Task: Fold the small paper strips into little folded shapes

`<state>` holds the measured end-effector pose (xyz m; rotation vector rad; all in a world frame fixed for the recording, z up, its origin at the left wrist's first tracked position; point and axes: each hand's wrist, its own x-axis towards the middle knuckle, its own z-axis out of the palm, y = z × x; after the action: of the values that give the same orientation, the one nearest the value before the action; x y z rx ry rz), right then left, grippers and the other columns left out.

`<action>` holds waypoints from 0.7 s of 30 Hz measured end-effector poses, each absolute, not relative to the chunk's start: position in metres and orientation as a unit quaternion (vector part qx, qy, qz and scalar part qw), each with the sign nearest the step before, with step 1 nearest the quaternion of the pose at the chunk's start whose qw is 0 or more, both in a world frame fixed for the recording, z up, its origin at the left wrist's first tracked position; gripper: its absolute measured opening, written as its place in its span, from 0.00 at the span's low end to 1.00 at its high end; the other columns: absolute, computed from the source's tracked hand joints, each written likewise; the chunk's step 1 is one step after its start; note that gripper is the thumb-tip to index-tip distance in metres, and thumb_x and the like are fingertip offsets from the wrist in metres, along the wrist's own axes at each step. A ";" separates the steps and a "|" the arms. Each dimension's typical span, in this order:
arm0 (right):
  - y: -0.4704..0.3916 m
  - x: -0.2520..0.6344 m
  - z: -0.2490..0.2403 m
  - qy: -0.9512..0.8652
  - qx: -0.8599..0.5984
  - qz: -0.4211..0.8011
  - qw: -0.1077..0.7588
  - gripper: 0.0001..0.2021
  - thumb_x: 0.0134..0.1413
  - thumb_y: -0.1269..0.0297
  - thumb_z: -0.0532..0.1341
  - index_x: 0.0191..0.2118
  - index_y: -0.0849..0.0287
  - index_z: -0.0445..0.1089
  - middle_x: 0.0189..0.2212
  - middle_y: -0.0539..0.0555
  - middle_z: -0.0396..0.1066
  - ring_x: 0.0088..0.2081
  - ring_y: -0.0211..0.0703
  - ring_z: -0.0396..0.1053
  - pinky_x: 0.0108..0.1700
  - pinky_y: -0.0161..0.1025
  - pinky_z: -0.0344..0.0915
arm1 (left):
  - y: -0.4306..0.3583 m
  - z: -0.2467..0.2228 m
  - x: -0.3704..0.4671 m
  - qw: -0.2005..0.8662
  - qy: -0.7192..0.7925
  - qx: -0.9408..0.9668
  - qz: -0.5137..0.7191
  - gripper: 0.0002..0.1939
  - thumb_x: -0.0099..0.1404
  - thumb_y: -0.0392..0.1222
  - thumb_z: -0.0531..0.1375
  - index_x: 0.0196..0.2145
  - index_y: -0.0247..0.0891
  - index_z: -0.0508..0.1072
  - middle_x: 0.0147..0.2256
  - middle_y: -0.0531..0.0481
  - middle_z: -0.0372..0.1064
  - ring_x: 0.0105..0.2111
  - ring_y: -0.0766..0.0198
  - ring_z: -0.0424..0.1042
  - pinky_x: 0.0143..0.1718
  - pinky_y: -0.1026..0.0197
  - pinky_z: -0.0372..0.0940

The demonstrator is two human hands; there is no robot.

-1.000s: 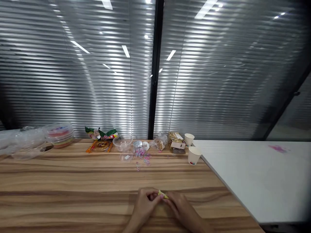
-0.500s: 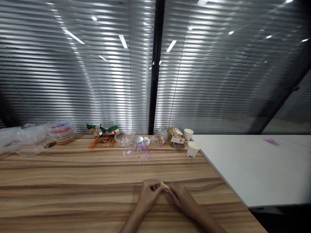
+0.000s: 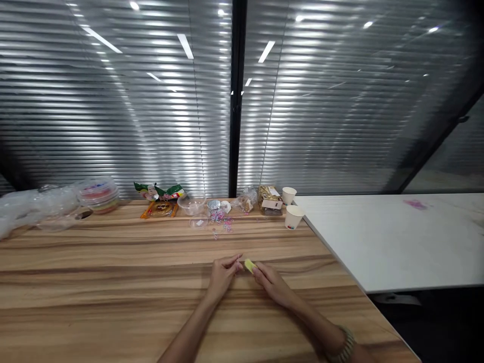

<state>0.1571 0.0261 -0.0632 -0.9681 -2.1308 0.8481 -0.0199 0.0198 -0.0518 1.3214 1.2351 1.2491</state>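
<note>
My right hand pinches a small, flat yellow piece between thumb and fingers, its free end pointing up and left. Just left of it, my left hand is closed in a pinch around something thin and pinkish, too small to name. A narrow gap separates the fingertips from the yellow piece. Both hands are above the wooden table, near its middle. Beyond them lies a scatter of tiny pink, purple and white pieces, next to a round silvery tin.
Along the back stand clear plastic bowls, snack packets, a small gold-and-white box and two paper cups. Stacked lidded tubs and clear plastic wrap are at the left. A white table adjoins on the right.
My hands have drawn apart. The yellow piece, between both hands before, is now in my right hand only and more of it shows. The camera view has shifted, bringing a wristband into sight.
</note>
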 end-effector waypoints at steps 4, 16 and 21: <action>0.024 0.152 -0.060 -0.783 -0.346 0.394 0.335 0.20 0.62 0.53 0.42 0.28 0.60 0.60 0.18 0.47 0.56 0.21 0.35 0.55 0.25 0.32 0.53 | 0.016 -0.047 -0.016 0.499 0.467 0.529 0.502 0.23 0.44 0.43 0.65 0.40 0.34 0.74 0.36 0.43 0.74 0.34 0.56 0.72 0.39 0.57 0.66; 0.029 0.149 -0.057 -0.813 -0.336 0.364 0.307 0.20 0.62 0.56 0.43 0.24 0.60 0.61 0.17 0.47 0.60 0.21 0.34 0.59 0.26 0.31 0.54 | 0.011 -0.054 -0.010 0.523 0.491 0.393 0.575 0.25 0.38 0.41 0.69 0.37 0.33 0.76 0.32 0.44 0.75 0.31 0.59 0.72 0.39 0.59 0.66; 0.023 0.143 -0.059 -0.835 -0.324 0.317 0.310 0.16 0.63 0.61 0.41 0.46 0.60 0.62 0.35 0.55 0.70 0.35 0.40 0.67 0.38 0.35 0.61 | 0.007 -0.049 -0.009 0.495 0.507 0.375 0.597 0.22 0.37 0.40 0.70 0.34 0.32 0.77 0.29 0.44 0.75 0.29 0.60 0.72 0.36 0.61 0.66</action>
<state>0.1428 0.0233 -0.0586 -0.8553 -2.2064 0.8383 -0.0088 0.0072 -0.0487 0.9087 1.2298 1.4477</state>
